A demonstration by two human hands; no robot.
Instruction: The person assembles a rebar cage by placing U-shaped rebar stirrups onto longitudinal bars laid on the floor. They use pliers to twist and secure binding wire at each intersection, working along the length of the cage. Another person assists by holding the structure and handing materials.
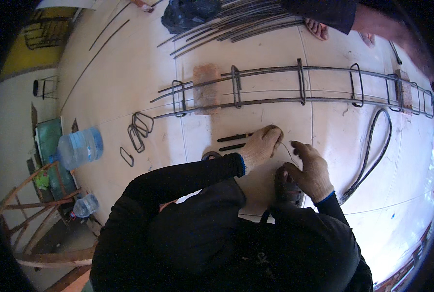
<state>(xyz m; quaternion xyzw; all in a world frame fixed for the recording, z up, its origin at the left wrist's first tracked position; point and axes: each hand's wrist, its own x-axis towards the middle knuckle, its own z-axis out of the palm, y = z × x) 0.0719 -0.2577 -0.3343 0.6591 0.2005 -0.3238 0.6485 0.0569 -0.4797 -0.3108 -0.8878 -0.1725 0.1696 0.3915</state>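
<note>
My left hand (261, 147), in a cream knitted glove, is closed over the floor, and a thin wire (289, 153) curves out from its fingers. Two dark handles of a pincer-like tool (233, 142) stick out beside that hand; its head is hidden, and I cannot tell whether I grip it. My right hand (314, 173), gloved with dark fingertips showing, has its thumb and forefinger apart near the wire's other end. Beyond both hands lies a long rebar cage (270, 101) with rectangular stirrups around its bars.
Loose bent stirrups (135, 135) lie to the left. Bricks (206, 87) sit under the cage. Rebar rods (236, 24) and a black bag (190, 14) are at the far side, near another person's foot (316, 30). A looped wire bundle (372, 151) lies right; a water jug (80, 148) left.
</note>
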